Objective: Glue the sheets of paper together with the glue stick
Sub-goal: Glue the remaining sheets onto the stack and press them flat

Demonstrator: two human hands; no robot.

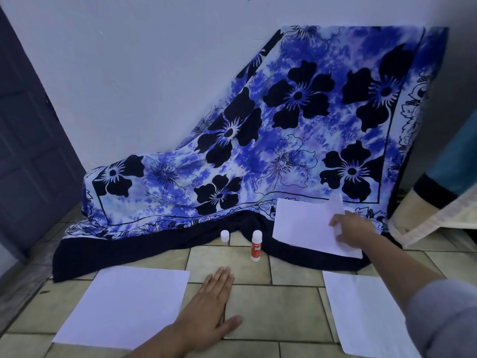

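A white sheet of paper lies on the tiled floor at the lower left. My left hand rests flat on the tiles beside its right edge, fingers together, holding nothing. Another sheet lies at the lower right, partly under my right forearm. A third sheet sits farther back on the dark cloth; my right hand pinches its right edge, which is lifted and curled. The glue stick, white and red, stands upright and uncapped between the sheets. Its white cap stands to its left.
A blue flowered cloth drapes over something against the white wall and spills onto the floor. A dark door is at the left. A rolled mat leans at the right.
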